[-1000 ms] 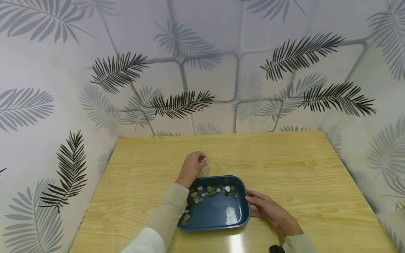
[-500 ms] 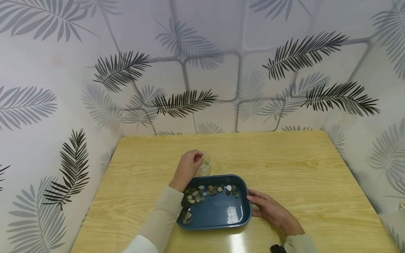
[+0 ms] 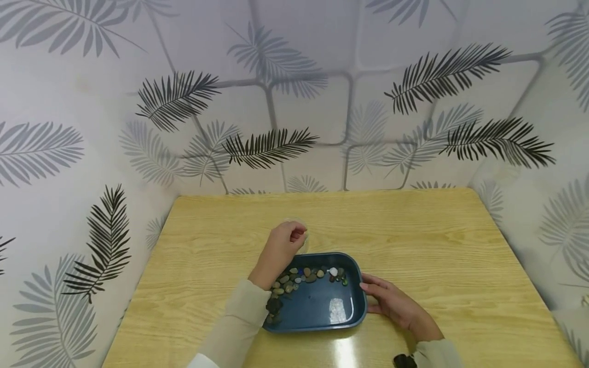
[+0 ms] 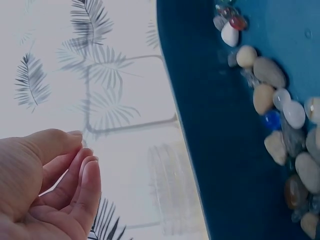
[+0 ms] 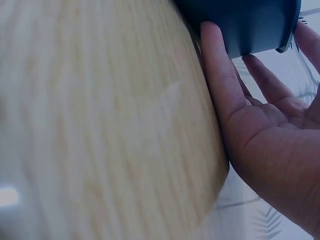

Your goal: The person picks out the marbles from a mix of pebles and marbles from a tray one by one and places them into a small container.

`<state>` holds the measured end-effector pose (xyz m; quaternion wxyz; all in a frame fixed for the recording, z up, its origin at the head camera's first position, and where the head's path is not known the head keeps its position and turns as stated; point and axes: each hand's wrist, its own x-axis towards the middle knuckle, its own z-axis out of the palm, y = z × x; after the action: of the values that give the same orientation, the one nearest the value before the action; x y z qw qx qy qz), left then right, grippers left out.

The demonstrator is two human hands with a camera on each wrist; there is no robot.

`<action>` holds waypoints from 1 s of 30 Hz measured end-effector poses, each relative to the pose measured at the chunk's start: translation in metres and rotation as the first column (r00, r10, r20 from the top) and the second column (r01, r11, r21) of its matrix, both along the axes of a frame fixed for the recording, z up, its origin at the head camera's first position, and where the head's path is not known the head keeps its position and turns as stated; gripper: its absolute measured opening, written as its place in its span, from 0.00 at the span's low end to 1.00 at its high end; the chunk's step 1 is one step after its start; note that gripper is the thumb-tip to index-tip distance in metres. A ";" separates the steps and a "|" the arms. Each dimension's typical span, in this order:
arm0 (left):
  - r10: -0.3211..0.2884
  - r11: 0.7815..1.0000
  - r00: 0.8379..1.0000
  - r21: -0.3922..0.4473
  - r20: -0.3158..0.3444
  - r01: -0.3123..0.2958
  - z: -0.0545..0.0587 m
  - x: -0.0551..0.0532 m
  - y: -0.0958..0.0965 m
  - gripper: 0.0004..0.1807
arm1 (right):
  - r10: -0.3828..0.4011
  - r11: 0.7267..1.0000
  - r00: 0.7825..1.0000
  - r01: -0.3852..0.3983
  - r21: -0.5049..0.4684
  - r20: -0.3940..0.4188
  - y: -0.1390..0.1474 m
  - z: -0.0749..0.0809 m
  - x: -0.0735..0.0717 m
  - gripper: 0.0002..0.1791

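Observation:
A dark blue rectangular tray (image 3: 317, 309) stands on the table in the head view. Pebbles (image 4: 269, 72) and small glass beads lie along its far and left sides. My right hand (image 3: 397, 305) grips the tray's right end, thumb at the rim and fingers (image 5: 214, 47) against the outer wall. Beyond the tray, my left hand (image 3: 278, 250) is beside and over a clear plastic jar (image 4: 172, 190), which it mostly hides in the head view. In the left wrist view its thumb and fingertips come together, with nothing visible between them.
The wooden table (image 3: 414, 230) reaches back to a wall (image 3: 317, 112) with leaf patterns. A blue glass bead (image 4: 272, 120) and a red one (image 4: 238, 22) lie among the pebbles. A dark band (image 3: 405, 361) is on the right wrist.
My left hand drew slightly left off the jar, baring green bits in it, then came back right over it. The right hand has kept its grip on the tray.

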<state>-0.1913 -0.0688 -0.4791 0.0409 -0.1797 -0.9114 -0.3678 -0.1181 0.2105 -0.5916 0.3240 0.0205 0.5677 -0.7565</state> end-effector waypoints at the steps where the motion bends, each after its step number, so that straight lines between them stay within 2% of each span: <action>1: -0.007 1.000 1.000 -0.004 0.001 0.007 0.001 0.002 0.001 0.10 | 0.000 1.000 1.000 0.000 0.000 -0.001 0.000 0.000 0.000 0.34; 10: -0.030 0.999 0.999 -0.012 0.022 0.031 0.008 0.019 0.009 0.10 | -0.005 1.000 1.000 0.005 0.009 0.004 0.000 0.001 0.001 0.34; 19: -0.026 1.000 0.998 0.002 0.063 0.026 0.008 0.038 0.012 0.09 | -0.006 1.000 1.000 0.006 0.006 0.002 0.000 0.001 0.001 0.34; 26: -0.053 0.996 0.991 0.077 0.125 0.044 0.000 0.054 0.025 0.09 | 0.002 1.000 1.000 -0.002 0.001 0.004 0.000 0.002 0.001 0.33; 30: -0.041 0.996 0.990 0.081 0.137 0.030 -0.008 0.062 0.034 0.08 | 0.006 1.000 1.000 -0.006 0.001 -0.004 -0.001 0.002 0.002 0.33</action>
<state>-0.1293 -0.0347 -0.4868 -0.0221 -0.1682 -0.8935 -0.4157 -0.1166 0.2096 -0.5892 0.3250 0.0176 0.5689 -0.7553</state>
